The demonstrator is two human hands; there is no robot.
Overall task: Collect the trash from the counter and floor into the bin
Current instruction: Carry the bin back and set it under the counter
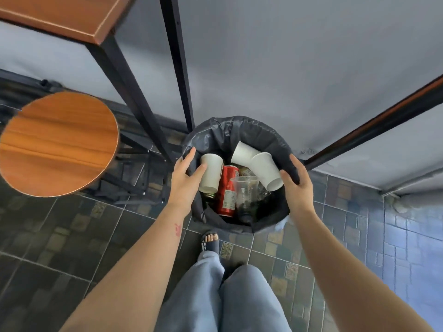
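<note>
bin [239,130]: black-lined, on tiled floor [72,236] by wall, between both hands
contents: three white paper cups [212,172], red can [227,190], clear plastic cup [245,188], dark bottles lower down
left hand [185,178]: fingers on left rim, thumb touching nearest paper cup, loosely curled; grip on cup unclear
right hand [296,180]: half-open, draped over right rim liner, holding no trash
step (judged): settling cups inside
tip: press cups below rim, keep liner edge folded over
</note>
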